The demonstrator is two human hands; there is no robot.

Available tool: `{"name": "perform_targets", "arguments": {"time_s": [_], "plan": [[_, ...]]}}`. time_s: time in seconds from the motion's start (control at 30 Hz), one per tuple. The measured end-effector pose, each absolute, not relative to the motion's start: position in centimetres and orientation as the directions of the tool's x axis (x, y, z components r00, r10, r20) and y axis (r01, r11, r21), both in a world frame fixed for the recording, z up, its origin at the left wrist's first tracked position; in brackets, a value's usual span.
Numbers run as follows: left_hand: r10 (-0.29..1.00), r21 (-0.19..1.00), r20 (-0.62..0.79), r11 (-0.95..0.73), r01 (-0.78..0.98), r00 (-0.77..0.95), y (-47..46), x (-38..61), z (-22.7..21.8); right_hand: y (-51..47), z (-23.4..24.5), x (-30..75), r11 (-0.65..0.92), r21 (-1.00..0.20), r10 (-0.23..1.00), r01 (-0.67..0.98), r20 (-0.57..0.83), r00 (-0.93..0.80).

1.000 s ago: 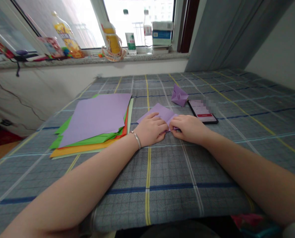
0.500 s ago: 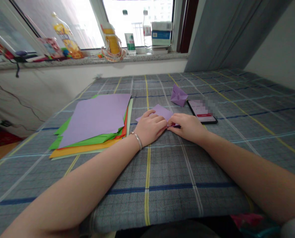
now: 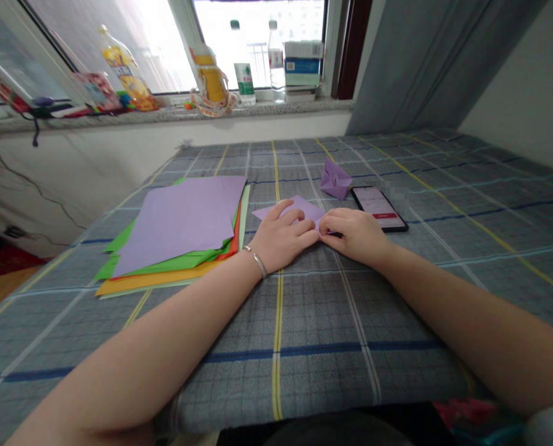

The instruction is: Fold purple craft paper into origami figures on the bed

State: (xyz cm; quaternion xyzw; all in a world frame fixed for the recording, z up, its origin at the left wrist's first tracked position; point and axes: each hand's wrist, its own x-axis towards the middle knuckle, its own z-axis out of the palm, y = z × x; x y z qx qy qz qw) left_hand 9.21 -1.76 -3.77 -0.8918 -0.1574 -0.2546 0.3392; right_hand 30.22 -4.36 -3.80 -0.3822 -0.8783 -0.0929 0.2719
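A small purple paper sheet (image 3: 304,207), partly folded, lies on the checked cloth in the middle. My left hand (image 3: 283,238), with a bracelet at the wrist, rests on the sheet with fingers curled down on it. My right hand (image 3: 356,233) meets it from the right and pinches the sheet's near corner. The fold between the fingertips is mostly hidden. A finished purple folded paper shape (image 3: 335,178) stands just behind the hands.
A stack of coloured paper (image 3: 178,223), purple on top over green, red and orange, lies to the left. A phone (image 3: 379,207) with a lit screen lies right of the hands. Bottles (image 3: 213,74) and boxes line the window sill. A grey curtain (image 3: 425,62) hangs at the right.
Both hands have shifted slightly away from me along the purple sheet, keeping their hold; more of the sheet is covered now.
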Motion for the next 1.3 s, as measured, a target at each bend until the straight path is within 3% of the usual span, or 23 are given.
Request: {"name": "perform_targets", "arguments": {"time_s": [0.27, 0.7, 0.93, 1.07, 1.3], "plan": [[0.126, -0.547, 0.515, -0.713, 0.438, 0.848, -1.8, 8.8, -3.5, -4.4, -3.5, 30.8, 0.666, -0.075, 0.649, 0.742, 0.548, -0.527], [0.207, -0.459, 0.574, -0.719, 0.522, 0.792, -0.4, 7.5, -3.3, -3.7, -2.1, 34.1, 0.609, -0.108, 0.694, 0.786, 0.551, -0.462], [0.179, -0.521, 0.529, -0.703, 0.484, 0.83, -0.7, 7.9, -3.1, -3.8, -1.3, 34.6, 0.598, -0.077, 0.709, 0.798, 0.514, -0.482], [0.235, -0.472, 0.481, -0.742, 0.475, 0.845, -0.8, 7.7, -3.2, -3.7, -1.1, 35.3, 0.582, -0.07, 0.714, 0.81, 0.52, -0.468], [0.291, -0.34, 0.59, -0.756, 0.558, 0.754, -0.4, 7.4, -3.7, -3.9, -1.1, 34.8, 0.571, -0.094, 0.67, 0.815, 0.628, -0.397]]}}
